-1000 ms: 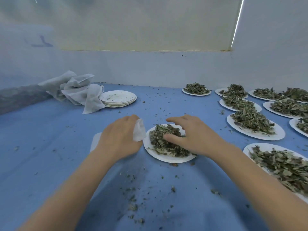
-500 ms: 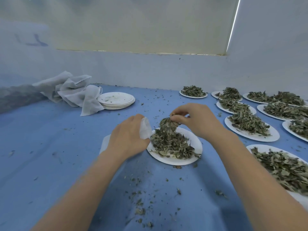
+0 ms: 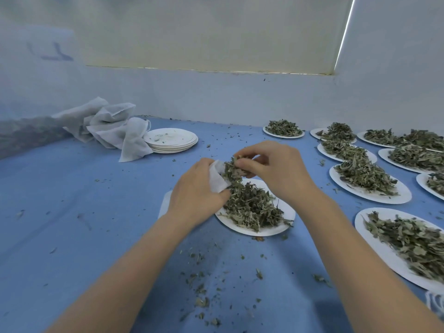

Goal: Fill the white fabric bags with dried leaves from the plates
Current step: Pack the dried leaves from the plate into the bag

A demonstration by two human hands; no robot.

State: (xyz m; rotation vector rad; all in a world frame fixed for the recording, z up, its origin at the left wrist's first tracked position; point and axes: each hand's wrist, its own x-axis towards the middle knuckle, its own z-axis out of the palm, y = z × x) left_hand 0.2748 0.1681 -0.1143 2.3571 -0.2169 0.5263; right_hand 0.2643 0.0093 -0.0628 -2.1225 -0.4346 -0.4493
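My left hand [image 3: 195, 191] grips the mouth of a white fabric bag [image 3: 217, 180], whose body lies on the blue cloth behind my wrist. My right hand [image 3: 276, 169] pinches a bunch of dried leaves [image 3: 231, 168] right at the bag's opening. Just below sits a white plate [image 3: 286, 218] with a heap of dried leaves [image 3: 251, 206] on it. The inside of the bag is hidden.
Several more plates of leaves [image 3: 367, 176] fill the right side. A stack of emptied plates [image 3: 171, 140] and a pile of white bags [image 3: 108, 127] lie at the back left. Leaf crumbs [image 3: 199, 282] litter the blue cloth [image 3: 72, 212]. A wall runs behind.
My right hand has lifted a pinch of leaves off the plate and carried it left to the bag's mouth. My left hand has kept its hold on the bag.
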